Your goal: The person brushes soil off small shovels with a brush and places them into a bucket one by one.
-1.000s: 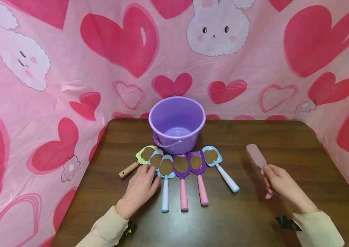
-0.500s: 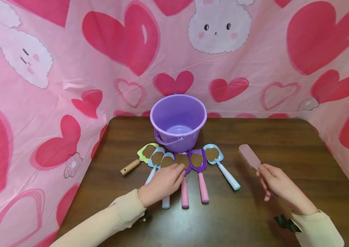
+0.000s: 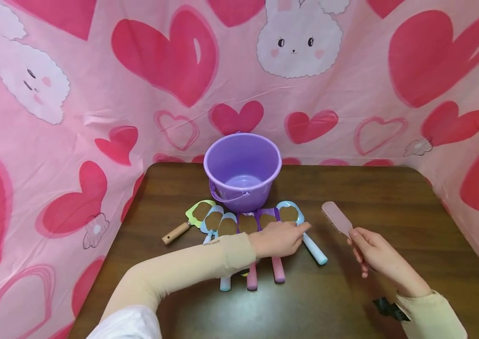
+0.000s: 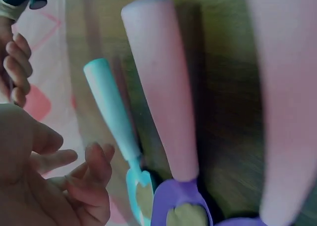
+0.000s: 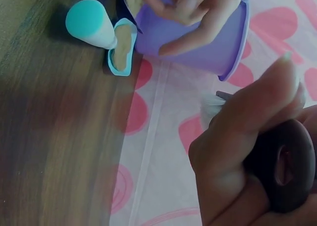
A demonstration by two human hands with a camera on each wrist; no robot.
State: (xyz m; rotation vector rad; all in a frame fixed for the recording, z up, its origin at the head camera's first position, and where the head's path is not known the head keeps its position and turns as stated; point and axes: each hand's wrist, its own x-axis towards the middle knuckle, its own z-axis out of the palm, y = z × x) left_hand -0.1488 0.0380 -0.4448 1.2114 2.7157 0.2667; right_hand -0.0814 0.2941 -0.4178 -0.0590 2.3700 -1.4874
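Note:
Several small toy shovels lie fanned out on the table, brown patches on their blades. My left hand (image 3: 279,238) (image 4: 59,181) reaches across above them, fingers loosely extended and holding nothing, its tips close to the light blue shovel (image 3: 315,249) (image 4: 110,102) at the right end. Below that hand shows the pink handle (image 3: 279,270) (image 4: 161,87) of a purple shovel; the hand and sleeve hide parts of the middle shovels. To the right, my right hand (image 3: 377,252) (image 5: 237,141) grips a pink brush (image 3: 336,217) by its handle, bristles facing left and down.
A purple bucket (image 3: 226,190) (image 5: 198,45) stands right behind the shovels. At the left end lies a green shovel (image 3: 191,214) with a wooden handle. Pink cloth (image 3: 349,94) with hearts and rabbits hangs around the dark wooden table (image 3: 375,183).
My left hand has swept rightward over the row, from the left shovels to the rightmost blue one. The right hand has shifted slightly left with the brush. The shovels stay in place.

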